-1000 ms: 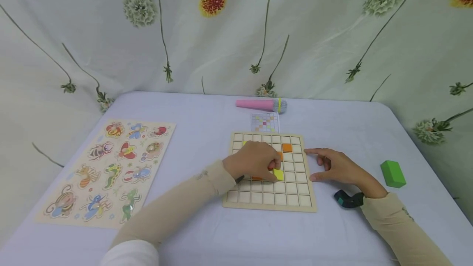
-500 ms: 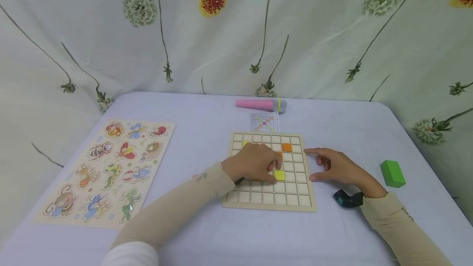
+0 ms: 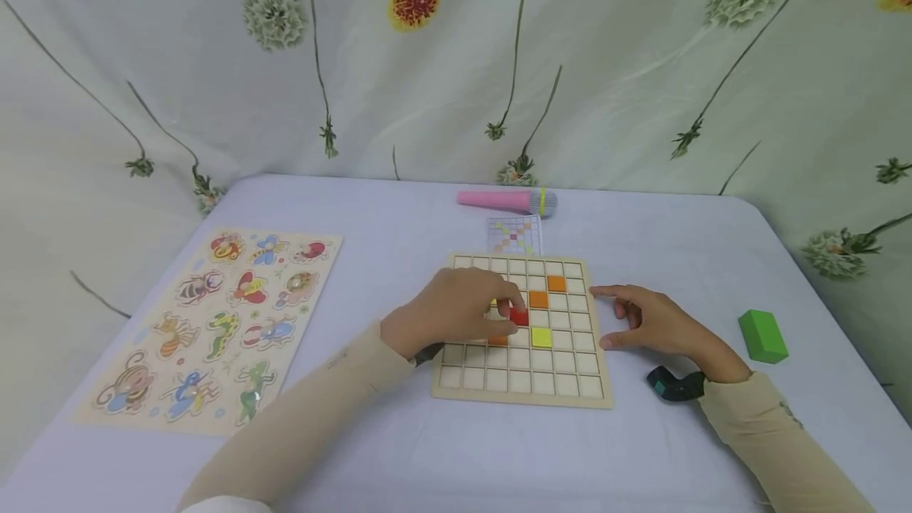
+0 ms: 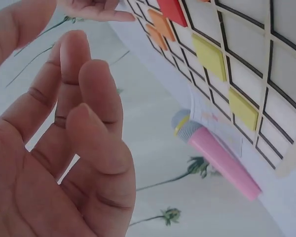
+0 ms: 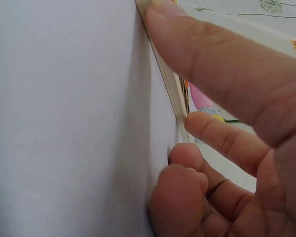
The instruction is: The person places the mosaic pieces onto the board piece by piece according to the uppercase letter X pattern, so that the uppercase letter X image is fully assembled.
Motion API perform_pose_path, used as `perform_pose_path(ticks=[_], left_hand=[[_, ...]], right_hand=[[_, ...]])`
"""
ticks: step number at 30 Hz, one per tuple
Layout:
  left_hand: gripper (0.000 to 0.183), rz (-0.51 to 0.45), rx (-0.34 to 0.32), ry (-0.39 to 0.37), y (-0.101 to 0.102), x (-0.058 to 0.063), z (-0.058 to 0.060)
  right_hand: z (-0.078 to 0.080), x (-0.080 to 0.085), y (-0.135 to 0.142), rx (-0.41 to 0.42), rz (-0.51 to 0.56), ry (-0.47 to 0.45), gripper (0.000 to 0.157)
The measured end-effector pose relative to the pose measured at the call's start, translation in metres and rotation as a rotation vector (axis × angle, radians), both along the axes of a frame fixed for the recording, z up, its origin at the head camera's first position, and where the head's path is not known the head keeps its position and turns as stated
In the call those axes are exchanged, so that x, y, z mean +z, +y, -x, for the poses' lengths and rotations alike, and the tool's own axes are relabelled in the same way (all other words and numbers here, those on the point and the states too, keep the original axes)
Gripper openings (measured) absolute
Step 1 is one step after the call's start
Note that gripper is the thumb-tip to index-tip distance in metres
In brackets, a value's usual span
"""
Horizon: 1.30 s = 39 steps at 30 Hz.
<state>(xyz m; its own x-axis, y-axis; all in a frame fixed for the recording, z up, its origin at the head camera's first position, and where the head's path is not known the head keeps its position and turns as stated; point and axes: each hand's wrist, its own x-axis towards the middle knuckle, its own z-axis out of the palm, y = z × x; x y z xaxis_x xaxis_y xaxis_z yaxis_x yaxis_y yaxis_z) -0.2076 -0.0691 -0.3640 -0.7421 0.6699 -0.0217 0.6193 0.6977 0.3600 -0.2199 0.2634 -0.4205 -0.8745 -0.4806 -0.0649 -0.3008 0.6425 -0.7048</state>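
Note:
A wooden grid board [image 3: 523, 398] lies at the centre of the table. Several coloured square tiles sit in its cells: a red tile [image 3: 518, 317] in the middle, a yellow tile [image 3: 541, 337] below it to the right, an orange tile [image 3: 556, 283] towards the far right. Over the board's left part is the left hand [image 3: 463, 307], partly covering some tiles. In the left wrist view its fingers [image 4: 99, 94] are loosely bent with nothing between them. The right hand [image 3: 651, 323] touches the board's right edge with thumb and forefinger; its other fingers [image 5: 180, 197] curl inward.
A card with a coloured grid pattern [image 3: 514, 234] lies just behind the board, and a pink toy microphone [image 3: 495, 200] beyond it. On the right stands a green block [image 3: 764, 336]. A puzzle board with insect pictures [image 3: 238, 260] lies on the left.
The left hand has drawn back to the left from beside the yellow tile, uncovering the red tile. The right hand stays at the board's edge. The head view has shifted slightly.

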Motion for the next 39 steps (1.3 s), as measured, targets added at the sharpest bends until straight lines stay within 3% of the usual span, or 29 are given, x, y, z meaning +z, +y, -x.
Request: perform_pose_path(ticks=[9, 17, 23, 30, 39], left_hand=[[0.023, -0.047, 0.14, -0.003, -0.027, 0.011, -0.02], [0.026, -0.113, 0.231, -0.007, -0.057, 0.004, -0.027], [0.03, -0.148, 0.297, -0.053, -0.084, 0.002, -0.027], [0.029, -0.228, 0.283, -0.099, -0.117, 0.001, -0.02], [0.026, -0.21, 0.277, -0.203, -0.144, -0.003, -0.014]], right_hand=[[0.001, -0.002, 0.001, 0.0, -0.007, 0.008, 0.077], [0.003, -0.002, 0.003, -0.001, -0.009, 0.015, 0.076], [0.002, -0.003, 0.001, -0.001, 0.001, 0.008, 0.077], [0.002, -0.004, 0.002, -0.006, -0.007, 0.002, 0.077], [0.002, -0.004, 0.002, 0.0, 0.007, 0.007, 0.077]])
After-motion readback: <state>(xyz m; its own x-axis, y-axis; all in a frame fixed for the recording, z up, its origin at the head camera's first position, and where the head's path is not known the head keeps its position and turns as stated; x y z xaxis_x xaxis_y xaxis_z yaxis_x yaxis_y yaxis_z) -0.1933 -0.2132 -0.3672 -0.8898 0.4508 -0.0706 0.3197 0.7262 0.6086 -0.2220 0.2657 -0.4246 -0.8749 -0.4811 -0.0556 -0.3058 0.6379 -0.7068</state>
